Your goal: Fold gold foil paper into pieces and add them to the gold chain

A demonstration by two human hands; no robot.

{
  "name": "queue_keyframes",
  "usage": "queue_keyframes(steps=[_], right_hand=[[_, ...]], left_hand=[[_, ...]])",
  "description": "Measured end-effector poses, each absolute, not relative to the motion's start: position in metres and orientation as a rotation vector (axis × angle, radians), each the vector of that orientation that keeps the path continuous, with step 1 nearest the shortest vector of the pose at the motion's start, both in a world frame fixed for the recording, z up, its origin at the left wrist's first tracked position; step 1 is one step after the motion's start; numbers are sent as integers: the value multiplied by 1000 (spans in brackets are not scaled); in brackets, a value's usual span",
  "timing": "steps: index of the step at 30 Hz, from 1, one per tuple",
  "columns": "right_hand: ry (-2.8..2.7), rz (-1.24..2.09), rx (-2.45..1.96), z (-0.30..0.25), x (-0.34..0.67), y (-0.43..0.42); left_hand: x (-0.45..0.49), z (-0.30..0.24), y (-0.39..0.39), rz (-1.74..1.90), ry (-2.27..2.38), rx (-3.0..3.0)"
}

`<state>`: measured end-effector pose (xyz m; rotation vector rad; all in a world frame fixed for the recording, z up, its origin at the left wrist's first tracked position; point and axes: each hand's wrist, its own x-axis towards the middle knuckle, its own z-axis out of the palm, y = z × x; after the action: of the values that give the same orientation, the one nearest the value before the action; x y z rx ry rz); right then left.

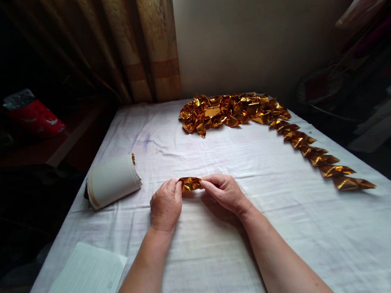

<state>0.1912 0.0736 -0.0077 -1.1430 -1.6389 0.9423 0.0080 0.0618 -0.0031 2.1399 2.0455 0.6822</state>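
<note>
Between my two hands is a small piece of folded gold foil paper point(191, 183), creased and shiny, held just over the cloth. My left hand point(166, 204) pinches its left end with thumb and fingers. The right end is gripped between the thumb and forefinger of my right hand point(225, 192). Farther back lies a heap of similar folded gold foil pieces point(225, 110). From its right side a row of overlapping foil pieces point(314, 155) curves toward me along the table's right part.
A curled stack of white-backed sheets point(112, 181) lies left of my hands. Nearer is a lined paper sheet point(87, 285). The table point(212, 261) has a white cloth. A patterned curtain point(127, 34) hangs behind; a red container point(36, 116) stands on a brown surface at left.
</note>
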Motion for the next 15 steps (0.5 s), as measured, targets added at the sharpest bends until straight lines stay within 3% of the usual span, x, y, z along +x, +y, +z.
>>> queue_keyframes(steps=[15], right_hand=[[-1607,879,-1177,-12,188,75]], left_hand=[[8,0,61,718,1993,2123]])
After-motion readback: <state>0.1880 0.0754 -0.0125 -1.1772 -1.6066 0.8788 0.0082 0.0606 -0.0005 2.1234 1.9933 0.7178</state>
